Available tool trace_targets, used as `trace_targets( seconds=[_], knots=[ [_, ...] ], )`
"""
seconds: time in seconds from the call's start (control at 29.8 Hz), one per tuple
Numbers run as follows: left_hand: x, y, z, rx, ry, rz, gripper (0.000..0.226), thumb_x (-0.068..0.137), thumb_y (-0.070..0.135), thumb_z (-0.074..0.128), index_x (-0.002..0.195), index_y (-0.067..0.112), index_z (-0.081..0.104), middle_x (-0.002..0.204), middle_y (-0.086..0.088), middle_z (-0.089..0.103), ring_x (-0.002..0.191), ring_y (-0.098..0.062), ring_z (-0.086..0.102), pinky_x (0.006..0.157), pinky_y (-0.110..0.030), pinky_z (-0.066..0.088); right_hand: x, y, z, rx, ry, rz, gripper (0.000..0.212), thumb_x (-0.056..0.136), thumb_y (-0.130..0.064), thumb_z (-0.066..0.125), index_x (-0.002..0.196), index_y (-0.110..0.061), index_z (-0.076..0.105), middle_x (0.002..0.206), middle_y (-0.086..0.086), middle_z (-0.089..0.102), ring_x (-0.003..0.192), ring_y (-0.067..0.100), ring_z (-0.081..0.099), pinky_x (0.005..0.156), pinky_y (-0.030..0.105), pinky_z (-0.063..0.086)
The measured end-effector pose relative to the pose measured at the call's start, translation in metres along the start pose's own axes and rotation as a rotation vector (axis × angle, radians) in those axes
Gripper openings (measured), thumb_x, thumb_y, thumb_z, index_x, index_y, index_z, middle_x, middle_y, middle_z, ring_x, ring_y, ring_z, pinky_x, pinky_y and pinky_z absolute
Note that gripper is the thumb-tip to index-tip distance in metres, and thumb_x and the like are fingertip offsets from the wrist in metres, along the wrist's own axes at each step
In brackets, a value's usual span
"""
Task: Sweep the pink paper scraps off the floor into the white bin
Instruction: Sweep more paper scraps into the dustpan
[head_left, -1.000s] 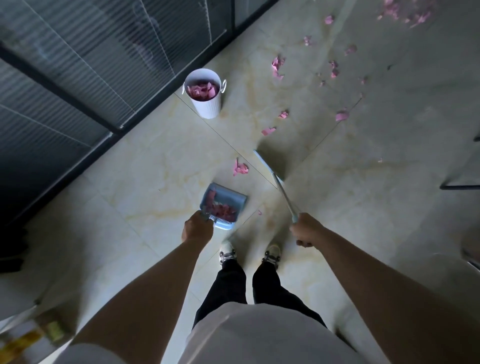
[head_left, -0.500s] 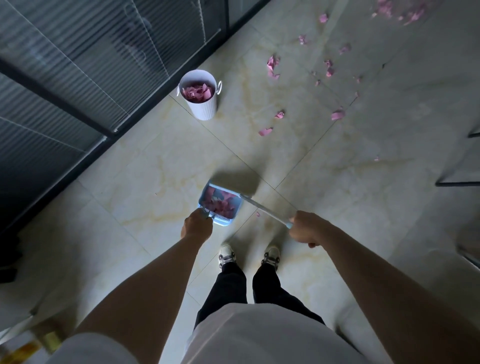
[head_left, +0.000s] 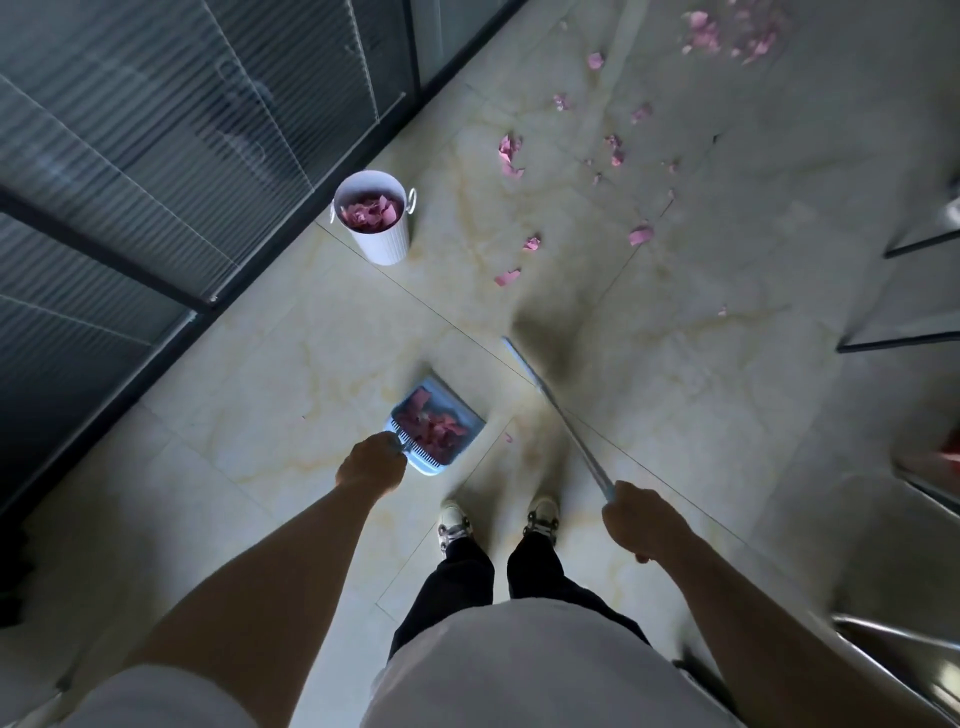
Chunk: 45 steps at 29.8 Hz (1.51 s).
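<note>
Scraps: light, flimsy; heaped in dustpan.
Left hand: grasps dustpan handle.
Right hand: clenched round broom handle.
Bin: by floor's glass-wall edge.

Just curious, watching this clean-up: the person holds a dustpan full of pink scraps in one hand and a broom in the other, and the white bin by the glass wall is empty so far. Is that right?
Not quite: the white bin is not empty. The head view shows pink scraps already inside it. The rest holds: the left hand holds the dustpan of scraps, the right hand the broom.
</note>
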<state>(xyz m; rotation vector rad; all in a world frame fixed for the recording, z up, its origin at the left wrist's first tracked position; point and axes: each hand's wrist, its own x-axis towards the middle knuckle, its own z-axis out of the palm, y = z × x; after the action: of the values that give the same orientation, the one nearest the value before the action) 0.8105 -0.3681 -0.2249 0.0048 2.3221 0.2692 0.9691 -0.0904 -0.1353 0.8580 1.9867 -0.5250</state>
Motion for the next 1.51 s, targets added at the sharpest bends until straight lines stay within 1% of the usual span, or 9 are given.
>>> trace_targets(
  seconds=[0.23, 0.34, 0.44, 0.54, 0.6, 0.84, 1.14, 1.27, 1.51],
  knots=[
    [-0.010, 0.007, -0.001, 0.167, -0.082, 0.094, 0.041, 0.091, 0.025, 0.041, 0.130, 0.024, 0.055, 0.132, -0.003, 0.059, 0.119, -0.027, 0.057, 0.097, -0.038, 0.045, -0.023, -0.009, 0.031, 0.030, -0.185, 0.068, 0.031, 0.091, -0.006, 0.042, 0.118, 0.003, 0.053, 0.087, 0.012, 0.062, 0.073, 0.026, 0.067, 0.048, 0.021, 0.045],
    [-0.013, 0.016, 0.007, 0.225, -0.123, 0.148, 0.040, 0.092, 0.027, 0.042, 0.130, 0.023, 0.054, 0.132, -0.002, 0.059, 0.118, -0.025, 0.057, 0.093, -0.037, 0.046, -0.033, -0.029, 0.045, 0.103, -0.235, 0.000, 0.008, 0.093, -0.010, 0.045, 0.086, -0.010, 0.050, 0.078, 0.006, 0.055, 0.071, 0.022, 0.059, 0.050, 0.020, 0.039],
    [-0.019, 0.027, 0.009, 0.270, -0.131, 0.172, 0.040, 0.093, 0.029, 0.044, 0.132, 0.020, 0.052, 0.133, -0.002, 0.058, 0.120, -0.026, 0.056, 0.095, -0.038, 0.046, -0.032, -0.046, 0.056, 0.116, -0.257, -0.027, 0.031, 0.091, -0.011, 0.047, 0.064, -0.018, 0.033, 0.069, 0.000, 0.042, 0.055, 0.011, 0.041, 0.048, 0.020, 0.035],
    [-0.017, 0.028, 0.011, 0.288, -0.136, 0.161, 0.043, 0.094, 0.029, 0.043, 0.136, 0.022, 0.049, 0.136, -0.001, 0.055, 0.124, -0.024, 0.054, 0.098, -0.038, 0.045, -0.031, -0.052, 0.062, 0.215, -0.235, -0.032, 0.008, 0.087, -0.010, 0.044, 0.090, -0.006, 0.050, 0.090, 0.014, 0.056, 0.055, 0.018, 0.051, 0.042, 0.021, 0.039],
    [-0.017, 0.024, 0.010, 0.261, -0.137, 0.131, 0.044, 0.093, 0.029, 0.044, 0.136, 0.022, 0.048, 0.137, -0.001, 0.055, 0.125, -0.024, 0.054, 0.097, -0.036, 0.044, -0.034, -0.049, 0.063, 0.275, -0.219, -0.021, 0.028, 0.085, -0.011, 0.045, 0.111, 0.000, 0.050, 0.097, 0.019, 0.059, 0.054, 0.021, 0.054, 0.034, 0.019, 0.036],
    [-0.018, 0.018, 0.004, 0.093, -0.122, 0.054, 0.041, 0.094, 0.033, 0.047, 0.133, 0.019, 0.051, 0.135, -0.008, 0.057, 0.123, -0.028, 0.054, 0.098, -0.036, 0.044, -0.053, -0.014, 0.045, 0.395, -0.147, -0.046, 0.010, 0.087, -0.016, 0.046, 0.082, -0.012, 0.053, 0.064, 0.002, 0.047, 0.046, 0.011, 0.037, 0.033, 0.016, 0.026],
    [-0.047, -0.012, -0.022, -0.901, -0.260, -0.149, 0.022, 0.079, 0.029, 0.067, 0.085, 0.013, 0.053, 0.057, -0.003, 0.044, 0.049, -0.015, 0.036, 0.049, -0.022, 0.029, -0.057, -0.030, 0.002, 0.528, -0.052, -0.021, 0.021, 0.089, -0.002, 0.045, 0.072, -0.003, 0.057, 0.049, 0.005, 0.041, 0.023, 0.006, 0.026, 0.033, 0.013, 0.019],
    [-0.058, -0.013, -0.049, -1.259, -0.347, -0.154, 0.016, 0.092, 0.014, 0.054, 0.078, 0.013, 0.047, 0.054, -0.004, 0.046, 0.045, -0.014, 0.038, 0.045, -0.020, 0.035, -0.042, -0.052, -0.013, 0.635, -0.022, -0.014, 0.021, 0.087, -0.002, 0.046, 0.067, -0.003, 0.055, 0.051, 0.008, 0.039, 0.028, 0.010, 0.024, 0.036, 0.013, 0.018],
    [-0.054, 0.041, -0.085, -1.744, -0.030, -0.209, 0.013, 0.090, 0.007, 0.056, 0.086, 0.012, 0.045, 0.051, -0.003, 0.044, 0.032, -0.010, 0.035, 0.035, -0.014, 0.032, -0.013, -0.074, -0.049, 0.738, -0.034, -0.070, 0.026, 0.084, 0.000, 0.047, 0.058, -0.005, 0.050, 0.049, 0.008, 0.038, 0.025, 0.012, 0.023, 0.035, 0.013, 0.018]
  ],
)
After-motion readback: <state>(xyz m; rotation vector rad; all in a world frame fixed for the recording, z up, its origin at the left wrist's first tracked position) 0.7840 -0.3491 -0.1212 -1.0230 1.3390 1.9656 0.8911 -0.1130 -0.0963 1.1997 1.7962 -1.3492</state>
